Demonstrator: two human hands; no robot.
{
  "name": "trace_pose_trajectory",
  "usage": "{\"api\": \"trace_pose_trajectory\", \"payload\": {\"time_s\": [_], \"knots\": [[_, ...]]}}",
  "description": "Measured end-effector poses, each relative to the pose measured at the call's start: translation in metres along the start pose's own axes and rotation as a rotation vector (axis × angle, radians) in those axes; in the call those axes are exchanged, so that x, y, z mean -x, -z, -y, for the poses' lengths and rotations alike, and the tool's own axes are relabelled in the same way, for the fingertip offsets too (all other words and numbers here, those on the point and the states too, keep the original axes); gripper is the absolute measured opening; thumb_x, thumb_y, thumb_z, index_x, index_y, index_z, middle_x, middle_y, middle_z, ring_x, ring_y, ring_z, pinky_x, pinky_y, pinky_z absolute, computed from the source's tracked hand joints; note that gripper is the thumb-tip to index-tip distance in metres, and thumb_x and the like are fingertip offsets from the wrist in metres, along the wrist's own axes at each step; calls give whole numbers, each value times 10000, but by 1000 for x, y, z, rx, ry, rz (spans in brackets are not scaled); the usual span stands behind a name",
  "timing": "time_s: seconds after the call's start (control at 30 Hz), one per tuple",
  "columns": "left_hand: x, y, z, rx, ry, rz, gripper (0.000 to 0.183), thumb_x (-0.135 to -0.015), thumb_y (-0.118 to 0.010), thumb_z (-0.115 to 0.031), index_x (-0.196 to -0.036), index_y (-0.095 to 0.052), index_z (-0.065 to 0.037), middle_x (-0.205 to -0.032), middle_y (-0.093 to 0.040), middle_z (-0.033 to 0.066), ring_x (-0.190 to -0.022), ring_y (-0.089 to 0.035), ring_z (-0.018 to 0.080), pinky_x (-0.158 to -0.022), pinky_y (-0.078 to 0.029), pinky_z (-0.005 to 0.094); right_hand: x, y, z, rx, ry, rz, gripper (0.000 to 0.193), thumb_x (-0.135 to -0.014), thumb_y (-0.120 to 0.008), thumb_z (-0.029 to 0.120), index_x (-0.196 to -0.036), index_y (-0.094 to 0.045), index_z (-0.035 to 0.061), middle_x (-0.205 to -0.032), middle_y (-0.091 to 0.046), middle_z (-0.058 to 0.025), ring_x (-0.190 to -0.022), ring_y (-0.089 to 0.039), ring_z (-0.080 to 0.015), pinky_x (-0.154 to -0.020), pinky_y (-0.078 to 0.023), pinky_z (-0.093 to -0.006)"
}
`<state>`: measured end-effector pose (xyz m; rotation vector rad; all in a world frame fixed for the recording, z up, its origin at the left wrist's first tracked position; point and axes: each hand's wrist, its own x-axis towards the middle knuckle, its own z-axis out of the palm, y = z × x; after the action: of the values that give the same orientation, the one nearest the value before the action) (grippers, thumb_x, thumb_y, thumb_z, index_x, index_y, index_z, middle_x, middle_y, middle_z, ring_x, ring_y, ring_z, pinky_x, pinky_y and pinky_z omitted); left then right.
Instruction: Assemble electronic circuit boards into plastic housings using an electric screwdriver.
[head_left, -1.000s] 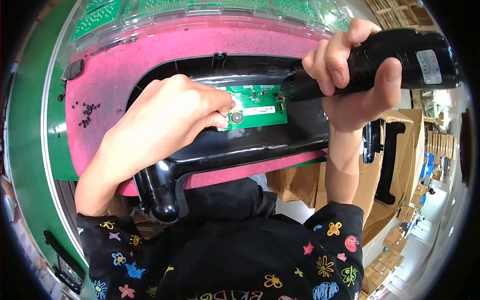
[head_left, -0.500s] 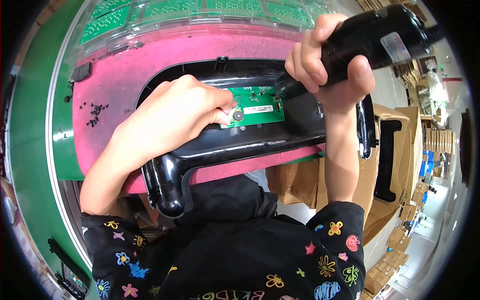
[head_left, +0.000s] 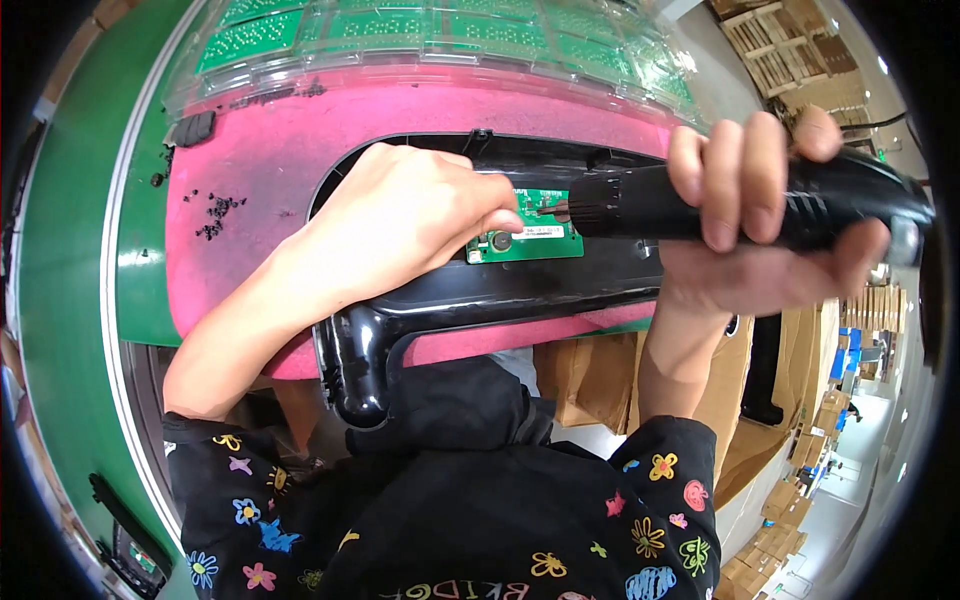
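Note:
A black electric screwdriver [head_left: 640, 207] lies almost level in my right hand [head_left: 760, 220], whose fingers wrap round its body. Its metal bit points left over the green circuit board [head_left: 545, 248]. Close to the bit tip is my left hand [head_left: 410, 215], fingers curled and thumb pressed in a pinch; whatever they may hold is too small to see. The board, with a round dark part and a white label, rests inside a glossy black plastic housing [head_left: 480, 315]. My left hand and the screwdriver cover parts of both.
Small black screws [head_left: 215, 215] are scattered on the pink mat [head_left: 250, 150], by a dark block [head_left: 195, 128]. Clear plastic trays [head_left: 430, 55] with green boards stand along the far side. At right is a cardboard box [head_left: 790, 360] holding another black housing [head_left: 765, 375].
The screwdriver has come away from the board's right end and swung level, its bit now showing. My left hand has left the board's lower left corner and risen towards the bit.

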<state>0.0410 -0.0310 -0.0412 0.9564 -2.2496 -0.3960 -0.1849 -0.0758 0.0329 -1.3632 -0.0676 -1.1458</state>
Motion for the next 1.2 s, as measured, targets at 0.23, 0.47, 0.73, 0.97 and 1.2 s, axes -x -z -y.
{"api": "trace_pose_trajectory", "payload": {"time_s": [0.23,0.47,0.73,0.97,1.2], "knots": [[-4,4,2,45,-163,-212,190,-751,-777,-89,-869,-647,-14,-700,-612,93,-614,-594,264,-525,-455,364,-2,-27,14,2,97,-100,499,-798,-667,483,-1076,-553,84,-659,-514,34,-522,-469,-104,-660,-376,-287],[-7,3,5,97,-259,-301,205,-732,-782,-76,-868,-648,-1,-695,-612,91,-611,-582,254,-529,-454,349,-7,-34,6,-56,156,-121,482,-803,-662,460,-1071,-547,77,-675,-528,32,-528,-493,-101,-654,-388,-280],[-5,3,18,8,-100,-343,166,-756,-767,-22,-909,-711,11,-744,-677,108,-655,-618,255,-595,-486,338,-15,1,-42,163,15,196,679,-895,-524,684,-1203,-500,80,-649,-492,22,-497,-449,-102,-564,-373,-288],[-2,0,11,16,181,-254,134,-831,-705,-53,-960,-700,-18,-775,-691,122,-734,-659,299,-680,-487,384,-1,-6,-56,176,-107,-87,556,-922,-520,581,-1121,-501,62,-606,-476,-6,-444,-413,-113,-517,-365,-293],[1,5,10,-111,266,-155,111,-888,-664,-160,-871,-683,-51,-719,-650,102,-741,-642,297,-739,-439,410,-1,-5,-65,178,-128,-96,542,-923,-519,586,-1098,-495,74,-606,-466,7,-452,-400,-103,-523,-363,-281]]}}
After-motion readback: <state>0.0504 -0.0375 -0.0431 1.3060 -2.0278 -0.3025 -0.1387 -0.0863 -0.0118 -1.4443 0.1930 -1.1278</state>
